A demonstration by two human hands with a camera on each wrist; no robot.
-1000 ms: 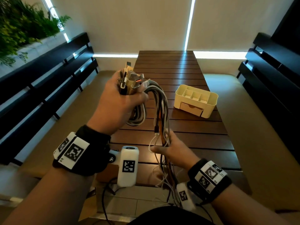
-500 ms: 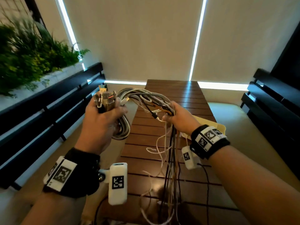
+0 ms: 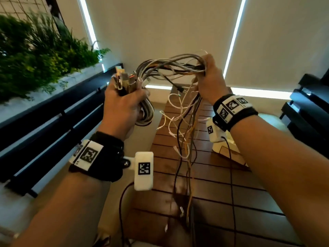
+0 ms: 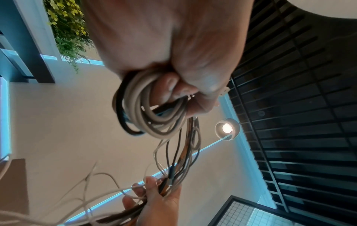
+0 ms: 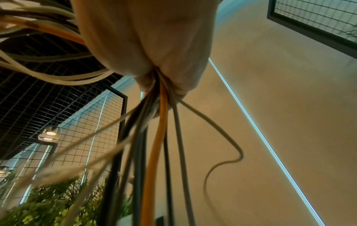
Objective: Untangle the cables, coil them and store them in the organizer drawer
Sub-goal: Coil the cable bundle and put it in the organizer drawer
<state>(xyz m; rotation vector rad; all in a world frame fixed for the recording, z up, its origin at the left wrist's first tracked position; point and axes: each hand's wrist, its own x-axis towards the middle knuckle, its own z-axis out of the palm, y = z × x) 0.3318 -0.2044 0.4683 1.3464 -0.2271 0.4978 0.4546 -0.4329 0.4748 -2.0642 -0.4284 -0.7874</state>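
A tangle of grey, white, black and orange cables [image 3: 170, 66] arches in the air between my two hands. My left hand [image 3: 124, 104] grips the plug ends [image 3: 124, 81] and a coiled loop [image 4: 154, 116] of grey cable. My right hand [image 3: 210, 79], raised higher, grips the middle of the bundle [image 5: 160, 99]; loose tails [image 3: 185, 143] hang from it down onto the wooden table [image 3: 222, 193]. The cream organizer [image 3: 226, 150] stands on the table, mostly hidden behind my right forearm.
Black slatted benches run along the left [image 3: 53, 118] and the right [image 3: 309, 107] of the table. Green plants [image 3: 35, 56] fill a planter at upper left. Pale blinds [image 3: 178, 32] hang beyond the table's far end.
My right hand has risen from low over the table to above my left hand, pulling the bundle up so its tails hang longer. The head view has tilted up.
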